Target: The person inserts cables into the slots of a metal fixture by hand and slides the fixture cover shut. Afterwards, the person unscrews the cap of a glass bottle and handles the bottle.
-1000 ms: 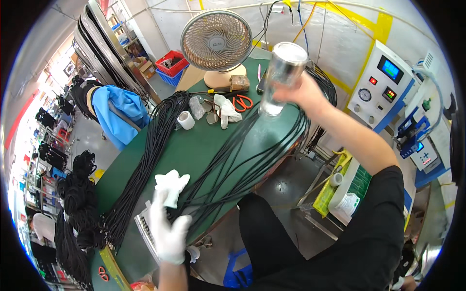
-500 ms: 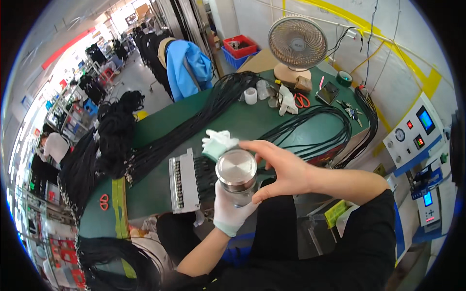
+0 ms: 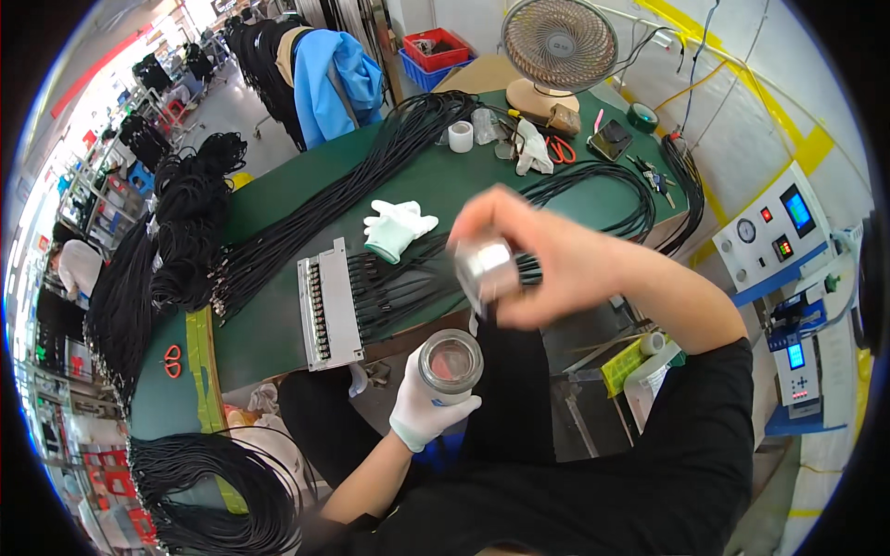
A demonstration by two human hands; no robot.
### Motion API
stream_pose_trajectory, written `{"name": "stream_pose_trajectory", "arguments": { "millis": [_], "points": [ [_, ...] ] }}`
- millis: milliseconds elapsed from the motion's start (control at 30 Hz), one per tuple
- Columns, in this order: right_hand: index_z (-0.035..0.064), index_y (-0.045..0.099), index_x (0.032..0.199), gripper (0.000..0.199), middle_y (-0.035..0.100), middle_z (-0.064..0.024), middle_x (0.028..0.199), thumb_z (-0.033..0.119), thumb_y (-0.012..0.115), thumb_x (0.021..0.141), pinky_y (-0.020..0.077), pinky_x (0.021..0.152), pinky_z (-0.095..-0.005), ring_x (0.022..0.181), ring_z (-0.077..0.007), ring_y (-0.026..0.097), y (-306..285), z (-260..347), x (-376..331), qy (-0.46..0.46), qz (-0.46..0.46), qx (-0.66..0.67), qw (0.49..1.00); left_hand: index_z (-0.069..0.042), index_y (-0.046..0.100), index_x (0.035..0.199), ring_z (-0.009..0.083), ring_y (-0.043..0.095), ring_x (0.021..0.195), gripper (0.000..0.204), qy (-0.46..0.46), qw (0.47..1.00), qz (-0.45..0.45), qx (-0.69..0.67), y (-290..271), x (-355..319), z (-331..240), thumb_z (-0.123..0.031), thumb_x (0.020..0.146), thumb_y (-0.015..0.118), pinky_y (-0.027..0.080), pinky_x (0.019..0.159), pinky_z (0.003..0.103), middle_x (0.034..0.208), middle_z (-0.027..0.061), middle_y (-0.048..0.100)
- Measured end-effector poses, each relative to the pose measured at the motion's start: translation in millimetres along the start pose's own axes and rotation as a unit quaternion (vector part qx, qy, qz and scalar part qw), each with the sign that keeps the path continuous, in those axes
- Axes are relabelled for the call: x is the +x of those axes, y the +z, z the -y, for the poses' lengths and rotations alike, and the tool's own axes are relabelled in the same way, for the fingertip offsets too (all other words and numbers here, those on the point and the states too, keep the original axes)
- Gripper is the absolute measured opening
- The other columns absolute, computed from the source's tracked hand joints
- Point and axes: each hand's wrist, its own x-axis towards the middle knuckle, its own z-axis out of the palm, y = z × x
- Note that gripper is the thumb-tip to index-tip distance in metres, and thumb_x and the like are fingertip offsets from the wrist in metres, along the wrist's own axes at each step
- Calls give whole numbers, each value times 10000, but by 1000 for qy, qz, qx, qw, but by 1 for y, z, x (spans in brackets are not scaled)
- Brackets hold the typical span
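Gloved left hand (image 3: 422, 408) wraps open glass jar (image 3: 451, 363), below table's near edge; bare right hand (image 3: 547, 264) pinches metal lid (image 3: 487, 269) above. Judgement: keep jar upright, bring lid down square before turning

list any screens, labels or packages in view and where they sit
Upper screen: small blue rectangle on the white control box at right.
Lower screen: smaller blue rectangle on a white unit below it.
Gauge: round white dial left of the upper screen.
Phone: dark slab on the green table near the fan.
Red crate: open bin on the floor, far end.
Yellow package: flat, under the table's right end.
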Motion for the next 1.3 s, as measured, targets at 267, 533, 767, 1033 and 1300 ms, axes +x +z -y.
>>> {"name": "stream_pose_trajectory", "arguments": {
  "millis": [267, 533, 767, 1033, 1300],
  "points": [
    [50, 544, 1200, 597, 588, -54, 1089, 181, 835, 696, 469, 893, -293, 1003, -143, 568, -20, -236, 87, 60, -296, 88, 949, -4, 356, 1364, 202, 521, 1202, 899, -34, 996, -53, -59, -23, -6, -14, -131, 646, 882, 424, 1028, 365, 1279, 119, 516],
    [57, 543, 1109, 503, 613, -132, 1122, 167, 796, 689, 484, 881, -366, 1027, -275, 613, -35, -287, 51, 194, -300, -252, 899, -42, 299, 1452, 233, 428, 1315, 927, 86, 994, -66, 19, -38, -1, -27, -84, 685, 819, 345, 1106, 380, 1385, 115, 435],
    [81, 714, 962, 220, 559, -153, 1347, 263, 623, 878, 352, 1076, -482, 1303, -369, 454, 52, -44, 57, -161, -49, -129, 977, -36, 329, 1442, 275, 458, 1298, 929, 67, 990, -123, 22, -46, -5, -23, -96, 657, 823, 367, 1098, 389, 1364, 138, 460],
    [70, 648, 828, 286, 564, -144, 1308, 140, 827, 615, 414, 1007, -495, 1259, -401, 461, 94, 5, 46, -174, 65, -200, 962, -29, 369, 1420, 329, 495, 1220, 908, 66, 988, -115, 80, -48, -10, -27, -106, 631, 811, 399, 1054, 398, 1295, 164, 497],
    [29, 618, 821, 101, 603, -196, 1263, 62, 702, 777, 430, 981, -397, 1204, -321, 553, 60, -21, 44, -115, -110, 75, 984, -9, 397, 1406, 298, 477, 1267, 903, 68, 987, -111, 93, -60, -12, -33, -128, 634, 851, 386, 1079, 391, 1348, 165, 476]
  ]
}}
